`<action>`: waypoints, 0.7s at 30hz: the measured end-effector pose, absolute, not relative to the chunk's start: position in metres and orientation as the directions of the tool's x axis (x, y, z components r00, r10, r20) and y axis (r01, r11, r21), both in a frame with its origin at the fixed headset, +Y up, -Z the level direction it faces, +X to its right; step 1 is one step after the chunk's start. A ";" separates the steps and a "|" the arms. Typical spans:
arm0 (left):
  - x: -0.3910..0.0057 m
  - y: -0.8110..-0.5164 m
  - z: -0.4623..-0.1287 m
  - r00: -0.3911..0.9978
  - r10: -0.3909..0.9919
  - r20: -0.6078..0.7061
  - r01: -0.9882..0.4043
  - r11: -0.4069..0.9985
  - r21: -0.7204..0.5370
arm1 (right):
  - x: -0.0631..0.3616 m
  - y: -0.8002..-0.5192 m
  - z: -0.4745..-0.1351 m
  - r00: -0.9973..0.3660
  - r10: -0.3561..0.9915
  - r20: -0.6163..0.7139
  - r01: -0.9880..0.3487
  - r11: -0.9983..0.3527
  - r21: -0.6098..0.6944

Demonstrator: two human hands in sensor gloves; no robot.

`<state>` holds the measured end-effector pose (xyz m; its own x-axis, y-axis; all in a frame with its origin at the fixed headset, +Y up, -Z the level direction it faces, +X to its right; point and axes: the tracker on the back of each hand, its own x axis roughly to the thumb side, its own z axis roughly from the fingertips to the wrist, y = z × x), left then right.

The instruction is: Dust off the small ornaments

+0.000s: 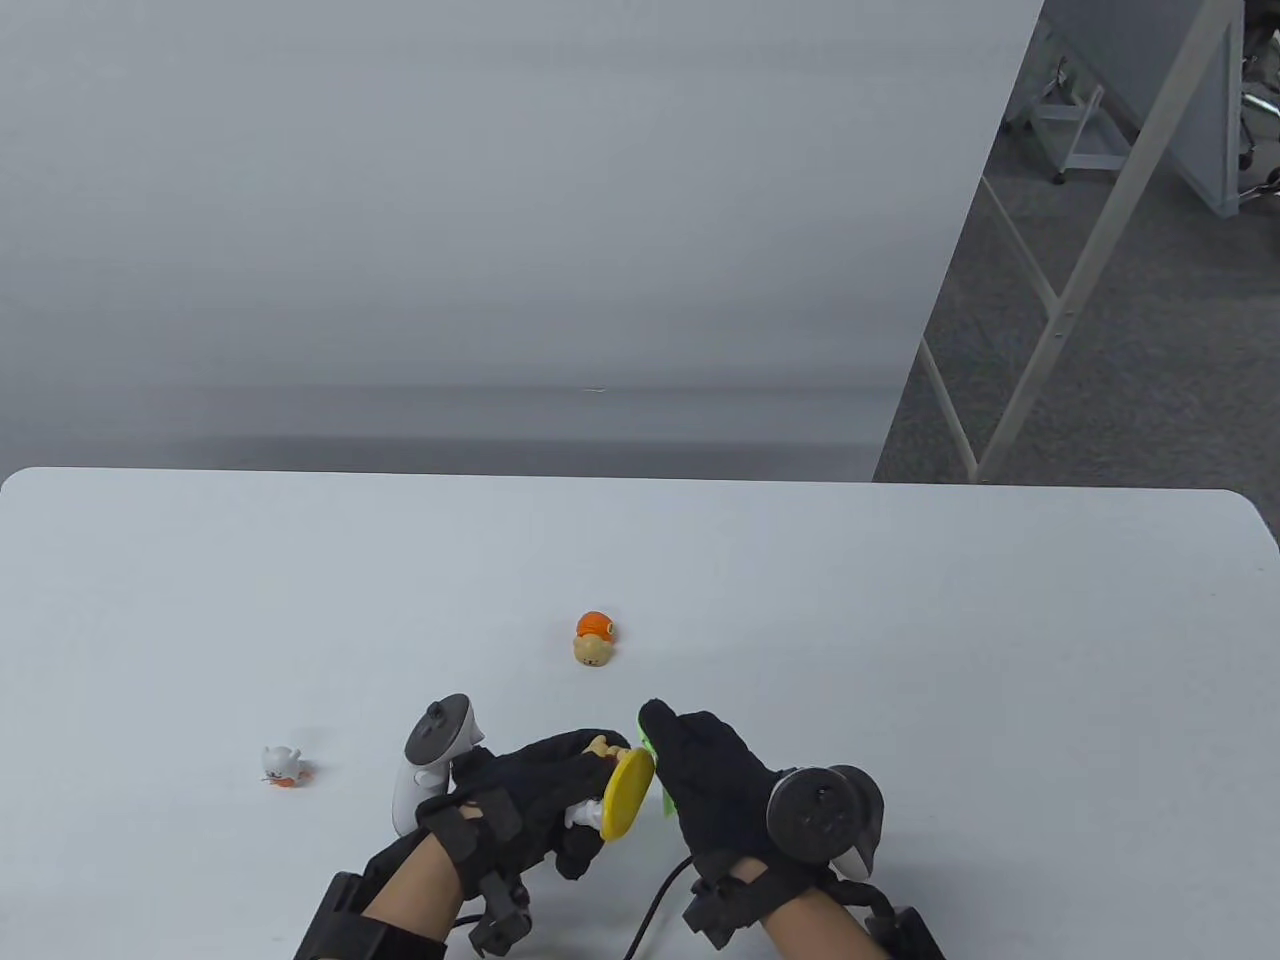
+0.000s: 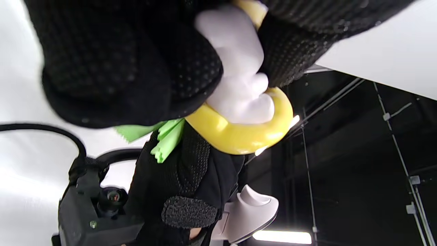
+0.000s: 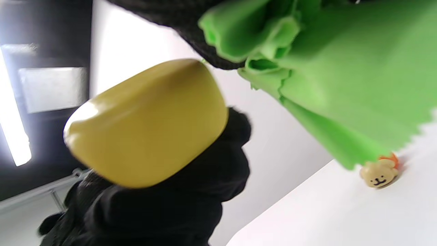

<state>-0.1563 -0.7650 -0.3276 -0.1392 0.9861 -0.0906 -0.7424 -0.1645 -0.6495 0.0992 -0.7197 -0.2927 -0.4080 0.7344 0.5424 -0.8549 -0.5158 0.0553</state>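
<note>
My left hand [image 1: 530, 790] grips a small ornament with a round yellow base [image 1: 627, 792] and a white figure on it [image 2: 239, 75], held just above the table near the front edge. My right hand [image 1: 700, 770] holds a green cloth [image 1: 655, 775] right beside the yellow base; the cloth fills the top right of the right wrist view [image 3: 327, 78], next to the base [image 3: 146, 123]. A tan and orange ornament [image 1: 594, 638] sits on the table beyond the hands. A small white and orange ornament [image 1: 282, 766] sits to the left of my left hand.
The white table [image 1: 900, 640] ends at a far edge before a grey wall. Its right corner is rounded, with floor and metal frame legs [image 1: 1050, 330] beyond. A black cable [image 1: 655, 900] runs between my wrists.
</note>
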 end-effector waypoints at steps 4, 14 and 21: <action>-0.181 -0.737 -0.335 0.059 0.992 0.113 -0.832 0.111 -0.544 | 0.116 -0.723 -0.296 -0.354 0.814 0.460 -0.904 -0.424 0.057; -0.215 -0.677 -0.381 0.832 0.395 0.389 -0.357 0.919 -0.169 | 0.144 -0.726 -0.298 -0.284 0.879 0.383 -0.947 -0.319 0.030; -0.206 -0.712 -0.408 0.914 0.200 0.354 -0.147 0.974 -0.171 | 0.144 -0.728 -0.299 -0.289 0.874 0.389 -0.943 -0.331 0.042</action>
